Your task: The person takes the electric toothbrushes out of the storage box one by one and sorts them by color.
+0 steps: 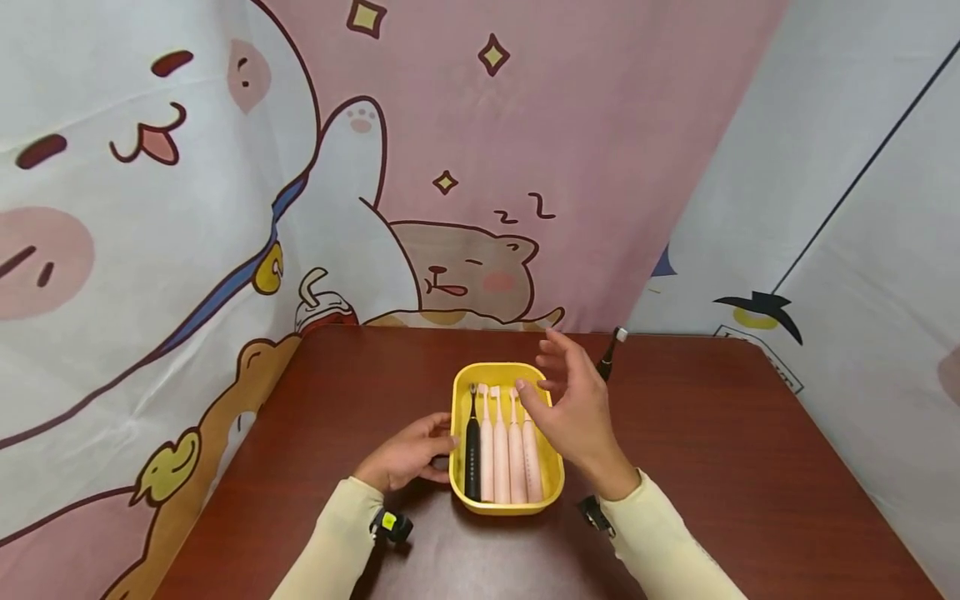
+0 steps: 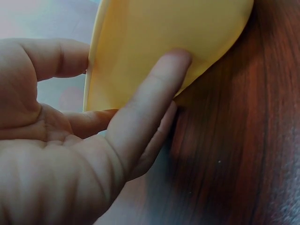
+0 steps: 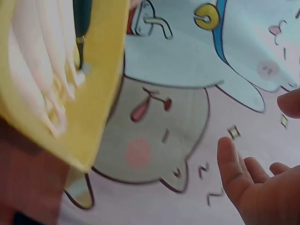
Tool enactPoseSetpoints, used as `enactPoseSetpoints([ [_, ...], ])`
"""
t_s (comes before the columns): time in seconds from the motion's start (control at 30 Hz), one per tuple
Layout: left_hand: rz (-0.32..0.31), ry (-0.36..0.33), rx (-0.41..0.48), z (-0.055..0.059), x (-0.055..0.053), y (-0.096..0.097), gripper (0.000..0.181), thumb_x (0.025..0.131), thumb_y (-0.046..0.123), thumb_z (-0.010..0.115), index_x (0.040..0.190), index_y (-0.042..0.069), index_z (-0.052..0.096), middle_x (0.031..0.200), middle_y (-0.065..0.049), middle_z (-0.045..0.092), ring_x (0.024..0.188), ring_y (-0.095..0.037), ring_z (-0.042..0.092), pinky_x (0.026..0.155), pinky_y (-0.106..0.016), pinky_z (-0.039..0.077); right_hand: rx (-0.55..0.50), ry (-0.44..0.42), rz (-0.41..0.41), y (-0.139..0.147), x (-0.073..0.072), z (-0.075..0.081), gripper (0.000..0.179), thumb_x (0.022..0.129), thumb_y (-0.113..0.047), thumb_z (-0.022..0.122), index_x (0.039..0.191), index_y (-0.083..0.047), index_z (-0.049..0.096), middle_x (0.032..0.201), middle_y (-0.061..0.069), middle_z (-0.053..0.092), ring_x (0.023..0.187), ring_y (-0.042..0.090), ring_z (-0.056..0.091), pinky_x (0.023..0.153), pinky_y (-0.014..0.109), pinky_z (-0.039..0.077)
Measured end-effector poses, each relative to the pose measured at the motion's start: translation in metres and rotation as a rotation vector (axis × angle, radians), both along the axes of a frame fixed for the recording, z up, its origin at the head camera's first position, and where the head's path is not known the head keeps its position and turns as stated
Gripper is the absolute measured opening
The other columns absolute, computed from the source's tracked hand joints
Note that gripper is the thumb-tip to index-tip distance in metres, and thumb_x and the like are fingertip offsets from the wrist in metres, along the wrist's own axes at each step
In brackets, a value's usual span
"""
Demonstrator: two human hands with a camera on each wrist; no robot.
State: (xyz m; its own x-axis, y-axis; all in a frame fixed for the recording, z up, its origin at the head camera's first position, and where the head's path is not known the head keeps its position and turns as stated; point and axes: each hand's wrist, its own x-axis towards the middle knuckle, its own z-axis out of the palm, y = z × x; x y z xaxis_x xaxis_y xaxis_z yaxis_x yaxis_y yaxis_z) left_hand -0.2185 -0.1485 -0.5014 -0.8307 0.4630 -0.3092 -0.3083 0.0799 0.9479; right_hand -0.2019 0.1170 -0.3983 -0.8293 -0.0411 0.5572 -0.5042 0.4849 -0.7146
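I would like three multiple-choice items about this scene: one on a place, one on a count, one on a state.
1. Where does the lone black toothbrush lie?
A. on the table, beyond the right hand
B. inside the tray
C. in the left hand

2. How many pink toothbrushes lie in the yellow tray?
A. two
B. four
C. six

3. What is the right hand doing?
A. gripping a brush
B. hovering open over the tray
C. lying flat on the table

Answers: 1 A, it lies outside the tray; 2 B, four lie beside one black brush; 3 B, the fingers are spread and hold nothing.
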Motion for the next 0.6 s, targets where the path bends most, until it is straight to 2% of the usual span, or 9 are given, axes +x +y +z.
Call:
enactPoseSetpoints([
  [0.23, -0.008, 0.012, 0.013, 0.002, 0.000, 0.001, 0.053, 0.109, 0.011, 0.051, 0.158, -0.003, 0.035, 0.143, -0.025, 0.053, 0.109, -0.024, 0.068, 0.080, -0.042, 0.065, -0.002, -0.174, 0.051, -0.021, -0.010, -0.021, 0.075, 0.088, -0.018, 0.086, 0.154, -0.014, 0.051, 0.136, 0.011, 0.062, 0.116, 0.027, 0.069, 0.085, 0.042, 0.067],
  [0.6, -0.007, 0.014, 0.028, 0.002, 0.000, 0.000, 0.053, 0.109, 0.010, 0.051, 0.157, -0.004, 0.034, 0.142, -0.026, 0.054, 0.107, -0.024, 0.068, 0.078, -0.041, 0.065, 0.021, -0.413, 0.025, -0.030, -0.019, -0.042, 0.069, 0.088, -0.023, 0.085, 0.149, -0.011, 0.056, 0.128, 0.010, 0.071, 0.107, 0.026, 0.075, 0.082, 0.039, 0.065],
])
